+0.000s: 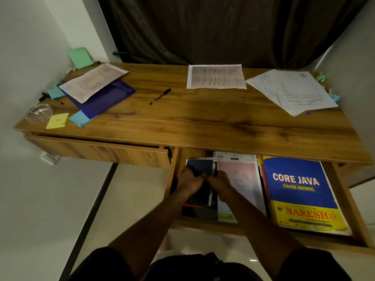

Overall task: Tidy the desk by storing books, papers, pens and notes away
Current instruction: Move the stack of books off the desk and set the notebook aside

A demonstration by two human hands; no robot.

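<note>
The right drawer (360, 226) of the wooden desk (203, 118) stands pulled out. In it lie a blue and yellow Core Java book (300, 191), a pink-covered book (243, 179) and a dark notebook (199, 167) on top of a spiral pad. My left hand (188, 182) and my right hand (220, 182) both grip the dark notebook at the drawer's left end. On the desktop lie a black pen (160, 96), a printed sheet (216, 76), a pile of papers (292, 91), a blue folder (101, 98) under a sheet, and a yellow sticky note (57, 120).
The left drawer (97, 151) is slightly open. A clear glass bowl (39, 112) sits at the desk's left front corner. Light blue notes (80, 118), a green case (81, 57) and crumpled green paper (321, 77) lie near the walls. A dark curtain hangs behind.
</note>
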